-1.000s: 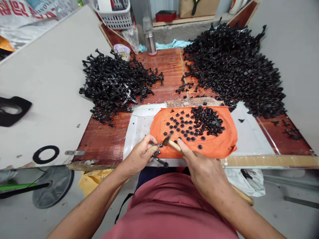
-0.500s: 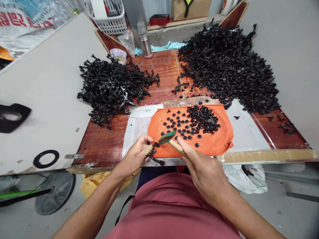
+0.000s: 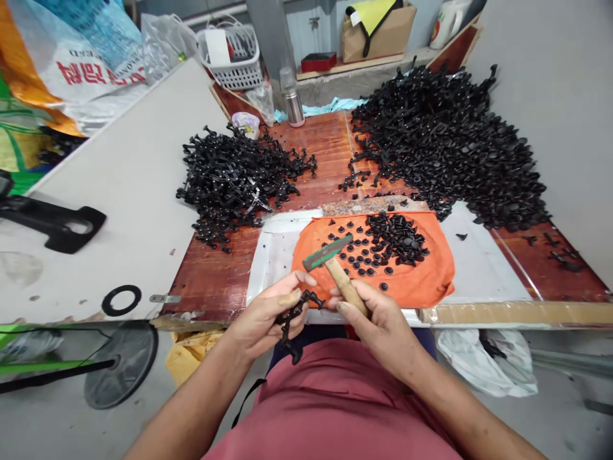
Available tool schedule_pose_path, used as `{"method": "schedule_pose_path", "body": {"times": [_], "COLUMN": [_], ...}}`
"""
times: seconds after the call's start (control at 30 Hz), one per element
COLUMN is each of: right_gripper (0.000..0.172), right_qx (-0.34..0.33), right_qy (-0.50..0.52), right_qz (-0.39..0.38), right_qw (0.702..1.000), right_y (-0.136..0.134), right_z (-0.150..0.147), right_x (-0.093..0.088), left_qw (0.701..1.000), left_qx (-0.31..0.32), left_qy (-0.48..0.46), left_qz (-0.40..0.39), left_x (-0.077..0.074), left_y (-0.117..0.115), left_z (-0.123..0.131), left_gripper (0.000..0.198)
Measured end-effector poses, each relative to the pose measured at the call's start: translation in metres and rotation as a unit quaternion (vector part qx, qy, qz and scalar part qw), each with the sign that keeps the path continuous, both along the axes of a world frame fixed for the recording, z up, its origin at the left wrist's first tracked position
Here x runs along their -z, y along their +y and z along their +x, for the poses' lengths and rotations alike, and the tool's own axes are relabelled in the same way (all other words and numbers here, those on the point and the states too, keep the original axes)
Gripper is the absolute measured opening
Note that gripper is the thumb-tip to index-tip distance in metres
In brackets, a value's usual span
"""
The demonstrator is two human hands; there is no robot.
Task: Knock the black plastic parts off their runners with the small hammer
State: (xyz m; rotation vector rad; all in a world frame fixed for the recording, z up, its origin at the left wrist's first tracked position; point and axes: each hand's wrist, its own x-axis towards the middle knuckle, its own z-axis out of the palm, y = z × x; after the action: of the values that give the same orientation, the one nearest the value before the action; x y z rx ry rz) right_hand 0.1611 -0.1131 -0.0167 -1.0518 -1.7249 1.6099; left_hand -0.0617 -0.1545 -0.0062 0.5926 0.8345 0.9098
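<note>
Pinched in my left hand [image 3: 272,313] is a black jointed plastic piece [image 3: 287,332] with knobbed ends, held just off the bench's front edge. My right hand [image 3: 378,319] grips the wooden handle of a small hammer [image 3: 347,284], whose green-edged head lies over the orange cloth [image 3: 421,287]. On that cloth several small black round caps [image 3: 366,260] stand spread out with their stems up. A heap of loose black caps [image 3: 405,239] lies at the cloth's right side. My right fingertips come close to the piece in my left hand.
Black jointed pieces are piled [image 3: 234,172] at the left of the red wooden bench [image 3: 330,137]. A larger black pile [image 3: 454,140] covers the right side. Behind stand a steel bottle [image 3: 294,105], a white basket [image 3: 234,61] and a red box [image 3: 318,62].
My left hand has drawn the black piece back toward my body and raised it. The hammer has turned so its head and handle show more fully. The whole view has shifted slightly.
</note>
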Motion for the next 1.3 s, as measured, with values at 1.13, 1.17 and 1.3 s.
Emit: {"method": "schedule_pose_path", "body": {"times": [1.13,1.17,1.3], "right_gripper": [0.058,0.055,0.046], "right_qx": [-0.022,-0.012,0.032], "right_qy": [-0.302,-0.268,-0.129], "right_qz": [0.351,0.328,0.218], "right_qw": [0.886,0.906,0.967], "right_y": [-0.013,-0.011,-0.001], "right_z": [0.022,0.022,0.02], "right_x": [0.013,0.011,-0.002], "left_qw": [0.916,0.919,0.936], "left_qx": [-0.018,-0.011,0.043], "left_qy": [0.393,0.385,0.331], "left_qz": [0.083,0.085,0.111], "left_x": [0.015,0.012,0.0], "left_y": [0.014,0.013,0.003], "left_z": [0.006,0.006,0.01], "left_gripper": [0.021,0.025,0.043]}}
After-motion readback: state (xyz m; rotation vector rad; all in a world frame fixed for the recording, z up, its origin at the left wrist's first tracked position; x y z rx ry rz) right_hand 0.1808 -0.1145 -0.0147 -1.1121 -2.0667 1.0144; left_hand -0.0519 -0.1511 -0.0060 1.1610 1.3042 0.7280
